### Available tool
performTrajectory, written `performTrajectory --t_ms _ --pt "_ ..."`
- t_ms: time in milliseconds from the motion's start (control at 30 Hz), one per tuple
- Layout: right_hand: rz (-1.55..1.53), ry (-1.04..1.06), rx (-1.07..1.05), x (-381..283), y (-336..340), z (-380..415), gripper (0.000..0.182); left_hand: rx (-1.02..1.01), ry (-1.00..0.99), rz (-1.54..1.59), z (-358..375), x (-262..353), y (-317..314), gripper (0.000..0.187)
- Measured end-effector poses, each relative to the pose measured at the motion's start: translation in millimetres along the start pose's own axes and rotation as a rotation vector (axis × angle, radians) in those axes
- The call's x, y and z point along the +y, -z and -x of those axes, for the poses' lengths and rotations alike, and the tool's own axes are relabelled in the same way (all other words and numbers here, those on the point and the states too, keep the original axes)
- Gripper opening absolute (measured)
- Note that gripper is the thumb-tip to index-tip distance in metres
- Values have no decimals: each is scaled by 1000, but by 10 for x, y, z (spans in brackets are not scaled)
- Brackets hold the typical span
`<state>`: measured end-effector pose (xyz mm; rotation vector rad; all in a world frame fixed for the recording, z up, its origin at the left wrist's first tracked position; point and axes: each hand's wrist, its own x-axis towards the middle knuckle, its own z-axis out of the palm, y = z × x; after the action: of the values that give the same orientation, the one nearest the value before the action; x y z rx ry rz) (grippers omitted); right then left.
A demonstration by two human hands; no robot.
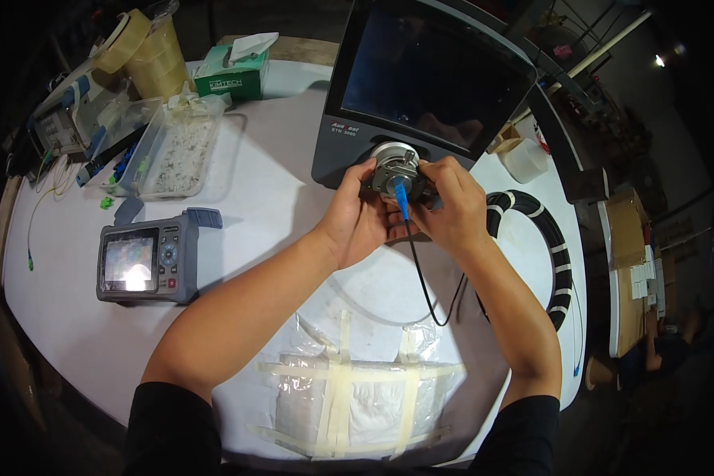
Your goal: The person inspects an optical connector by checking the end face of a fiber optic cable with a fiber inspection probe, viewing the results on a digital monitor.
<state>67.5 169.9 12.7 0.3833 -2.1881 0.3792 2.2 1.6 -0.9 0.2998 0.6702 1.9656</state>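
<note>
A grey device with a dark screen (428,71), lettered ETN 3000, stands at the back of the table. From its front sticks out a round metal fitting (389,163). My left hand (353,218) wraps its left side and underside, thumb on the rim. On the other side, my right hand (456,198) has its fingers curled against the fitting; its fingertips are partly hidden. A blue fiber-optic connector (401,198) sits at the centre of the fitting, between my hands. Its black cable (417,270) hangs down and loops to the right toward a black cable coil (562,262).
A handheld tester (147,262) with a lit screen lies at left. Behind it are a plastic bin of scraps (178,151), tape rolls (155,59) and a green Kimtech box (234,73). A taped plastic-covered pad (365,404) lies in front. A white cup (525,161) stands right.
</note>
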Motion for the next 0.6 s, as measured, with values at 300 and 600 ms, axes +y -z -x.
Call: performTrajectory --t_ms 300,600 --pt "-2 19 -1 -12 17 -12 45 99 5 -37 -18 -34 39 62" --pt "39 11 10 -5 16 5 48 89 -6 -95 -22 -30 31 68"
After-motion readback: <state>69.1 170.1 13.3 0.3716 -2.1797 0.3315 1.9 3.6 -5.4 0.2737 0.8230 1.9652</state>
